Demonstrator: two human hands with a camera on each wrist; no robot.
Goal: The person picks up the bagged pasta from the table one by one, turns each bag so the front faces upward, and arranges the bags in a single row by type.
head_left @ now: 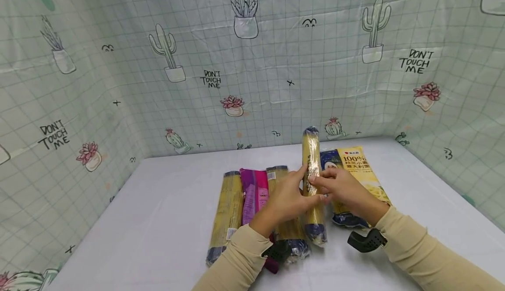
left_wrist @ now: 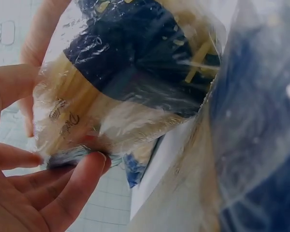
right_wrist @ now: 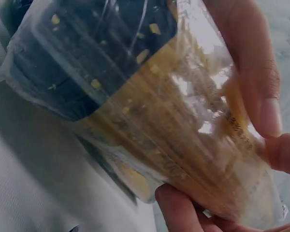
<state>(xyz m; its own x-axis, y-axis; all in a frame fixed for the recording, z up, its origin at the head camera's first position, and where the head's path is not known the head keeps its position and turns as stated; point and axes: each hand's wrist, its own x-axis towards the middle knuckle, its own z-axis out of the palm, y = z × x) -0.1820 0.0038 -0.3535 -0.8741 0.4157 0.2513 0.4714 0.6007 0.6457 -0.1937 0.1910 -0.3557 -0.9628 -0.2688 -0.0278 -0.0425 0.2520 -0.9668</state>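
Observation:
Both hands hold a clear-wrapped pack of spaghetti [head_left: 314, 216] with dark blue ends, turned narrow side toward the head camera. My left hand [head_left: 287, 198] grips its left edge, with the thumb reaching across the near side. On the opposite edge, my right hand [head_left: 347, 190] pinches the wrapper around the pack's middle. In the left wrist view, fingers [left_wrist: 79, 188] curl under the pack [left_wrist: 82, 87], where small dark print shows. Loose pasta bits lie inside the blue end of the pack [right_wrist: 150, 116] in the right wrist view, and fingers [right_wrist: 256, 72] lie along its side.
Left of the held pack lie another spaghetti pack [head_left: 228, 207], a magenta and purple packet [head_left: 252, 190] and a second spaghetti pack [head_left: 278, 175], partly behind the left arm. A yellow and dark blue pasta bag [head_left: 357, 161] lies at right on the white table [head_left: 158, 212]. A patterned curtain [head_left: 268, 63] stands behind.

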